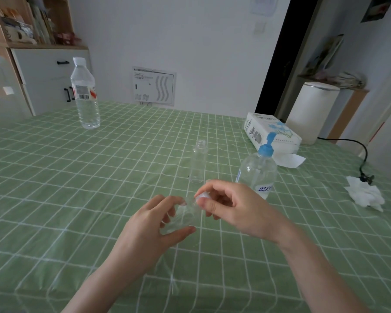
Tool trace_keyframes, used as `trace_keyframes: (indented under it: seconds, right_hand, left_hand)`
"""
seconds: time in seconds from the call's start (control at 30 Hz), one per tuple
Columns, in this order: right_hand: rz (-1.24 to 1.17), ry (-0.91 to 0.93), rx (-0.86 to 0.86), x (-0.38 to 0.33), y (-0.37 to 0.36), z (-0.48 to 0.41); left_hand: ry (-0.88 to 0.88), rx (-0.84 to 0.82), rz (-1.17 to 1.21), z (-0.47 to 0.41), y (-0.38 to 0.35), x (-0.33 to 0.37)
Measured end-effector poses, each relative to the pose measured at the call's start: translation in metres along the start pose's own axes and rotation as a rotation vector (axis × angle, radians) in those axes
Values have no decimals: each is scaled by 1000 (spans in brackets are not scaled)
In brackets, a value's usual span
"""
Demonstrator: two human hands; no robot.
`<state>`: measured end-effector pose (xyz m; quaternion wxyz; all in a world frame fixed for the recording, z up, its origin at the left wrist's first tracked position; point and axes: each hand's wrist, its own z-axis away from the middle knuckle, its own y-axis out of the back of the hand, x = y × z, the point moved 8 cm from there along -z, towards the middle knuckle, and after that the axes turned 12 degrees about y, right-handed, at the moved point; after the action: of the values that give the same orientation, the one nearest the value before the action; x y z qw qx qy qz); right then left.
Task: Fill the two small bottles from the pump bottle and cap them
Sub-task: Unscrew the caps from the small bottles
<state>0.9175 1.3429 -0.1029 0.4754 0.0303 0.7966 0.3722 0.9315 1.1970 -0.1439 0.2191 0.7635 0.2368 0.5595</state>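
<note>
The left hand (154, 222) grips one small bottle (187, 213), the right hand (230, 206) pinches its cap (202, 195); the second bottle (198, 162), at 12 o'clock, stands uncapped and apparently unfilled.

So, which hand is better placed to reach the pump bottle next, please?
The right hand: the clear pump bottle with the blue top stands just beyond it, while the left hand grips the small clear bottle.
</note>
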Motion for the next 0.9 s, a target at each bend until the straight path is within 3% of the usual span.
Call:
trace_keyframes:
  seconds: [0.13,0.23,0.43,0.9]
  right_hand:
    - [-54,25,79,2,11,2]
    - [-106,-37,198,17,22,2]
    - [88,-222,238,54,11,-18]
    - [216,-168,236,81,-35,-61]
  left_hand:
    - [43,-18,49,-3,-1,-5]
    - [169,-22,238,-7,0,-17]
    - [344,7,502,-16,1,-36]
    - [370,47,622,-17,15,-39]
